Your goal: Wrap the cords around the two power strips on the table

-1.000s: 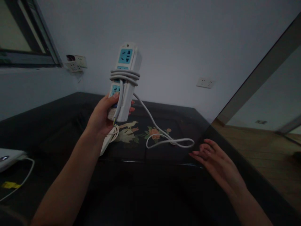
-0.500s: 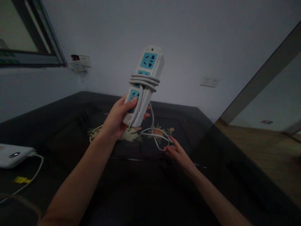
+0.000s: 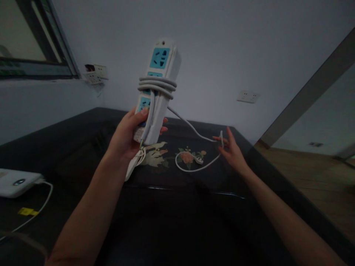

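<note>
My left hand is wrapped round the lower end of a white power strip with blue sockets, held up at a slight tilt above the table. Several turns of its grey-white cord circle the strip's middle. From behind the strip the cord runs slackly to my right hand, which pinches it with the index finger stretched out. Below that hand the cord curves down in a wide loop over the table. Partly hidden behind my left wrist lies another white object with coiled cord on it.
The dark glossy table has a floral pattern. At the left lies a white device with a cable and a yellow tag. Wall sockets are at the right, and loose ones hang near the window.
My right hand has moved right and up, drawing the cord out from the power strip. My left hand has shifted left and slightly up with the strip, uncovering the white object below.
</note>
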### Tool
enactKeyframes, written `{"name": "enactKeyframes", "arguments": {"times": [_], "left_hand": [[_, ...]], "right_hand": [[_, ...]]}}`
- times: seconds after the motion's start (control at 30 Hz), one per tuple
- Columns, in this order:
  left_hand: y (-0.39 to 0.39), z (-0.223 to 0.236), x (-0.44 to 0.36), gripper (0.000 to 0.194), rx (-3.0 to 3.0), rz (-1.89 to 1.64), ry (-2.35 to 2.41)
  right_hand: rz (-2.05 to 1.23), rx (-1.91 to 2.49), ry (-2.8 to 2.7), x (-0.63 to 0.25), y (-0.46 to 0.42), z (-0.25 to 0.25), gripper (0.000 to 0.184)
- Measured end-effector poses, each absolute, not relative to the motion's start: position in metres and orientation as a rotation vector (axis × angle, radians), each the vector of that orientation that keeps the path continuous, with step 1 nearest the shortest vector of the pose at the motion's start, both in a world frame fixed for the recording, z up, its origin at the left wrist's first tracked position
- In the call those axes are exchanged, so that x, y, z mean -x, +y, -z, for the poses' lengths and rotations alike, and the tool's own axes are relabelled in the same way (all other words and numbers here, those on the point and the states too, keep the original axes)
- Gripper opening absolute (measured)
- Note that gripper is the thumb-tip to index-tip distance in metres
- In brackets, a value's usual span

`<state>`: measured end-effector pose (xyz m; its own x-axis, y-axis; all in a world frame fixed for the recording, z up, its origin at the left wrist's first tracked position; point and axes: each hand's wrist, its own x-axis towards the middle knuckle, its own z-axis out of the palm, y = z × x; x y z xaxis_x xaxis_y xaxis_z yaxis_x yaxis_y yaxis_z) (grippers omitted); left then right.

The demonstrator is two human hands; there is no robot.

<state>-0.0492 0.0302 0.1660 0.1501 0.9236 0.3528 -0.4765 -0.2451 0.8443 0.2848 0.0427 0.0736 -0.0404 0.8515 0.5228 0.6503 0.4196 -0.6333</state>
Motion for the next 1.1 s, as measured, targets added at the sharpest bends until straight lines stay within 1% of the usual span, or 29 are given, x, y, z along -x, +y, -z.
{"name": "enactKeyframes", "arguments": {"times": [0.03,0.13,0.17,0.2,0.3,0.4,0.53,0.67,0.77,0.93,1.0,1.1], "left_hand": [[0.031,-0.168,0.054,0.027,-1.147,-1.461,0.508],[0.029,-0.173,0.068,0.024,-1.098,-1.550,0.457],[0.028,-0.175,0.072,0.023,-1.088,-1.581,0.443],[0.026,-0.177,0.076,0.023,-1.084,-1.611,0.429],[0.020,-0.181,0.082,0.023,-1.108,-1.665,0.373],[0.013,-0.181,0.079,0.022,-1.157,-1.632,0.311],[0.005,-0.179,0.070,0.023,-1.189,-1.532,0.234],[-0.002,-0.174,0.059,0.027,-1.249,-1.378,0.243],[-0.005,-0.171,0.049,0.031,-1.274,-1.270,0.267],[-0.002,-0.165,0.033,0.038,-1.297,-1.151,0.261],[0.002,-0.162,0.027,0.044,-1.306,-1.106,0.271],[0.009,-0.155,0.018,0.047,-1.297,-1.055,0.292]], "right_hand": [[-0.198,1.271,-1.772,-0.295,0.046,-0.082,0.072],[0.045,1.285,-1.727,-0.322,0.057,-0.103,0.037],[0.129,1.341,-1.718,-0.330,0.060,-0.108,0.029],[0.209,1.412,-1.718,-0.336,0.063,-0.112,0.024],[0.351,1.543,-1.728,-0.347,0.073,-0.120,0.018],[0.433,1.629,-1.758,-0.349,0.087,-0.123,0.018],[0.419,1.719,-1.852,-0.342,0.109,-0.121,0.027],[0.253,1.679,-2.030,-0.319,0.127,-0.104,0.031],[0.072,1.581,-2.118,-0.288,0.133,-0.078,0.031],[-0.239,1.374,-2.079,-0.241,0.123,-0.036,0.032],[-0.291,1.312,-1.967,-0.233,0.114,-0.036,0.032],[-0.342,1.206,-1.780,-0.225,0.095,-0.062,0.037]]}}
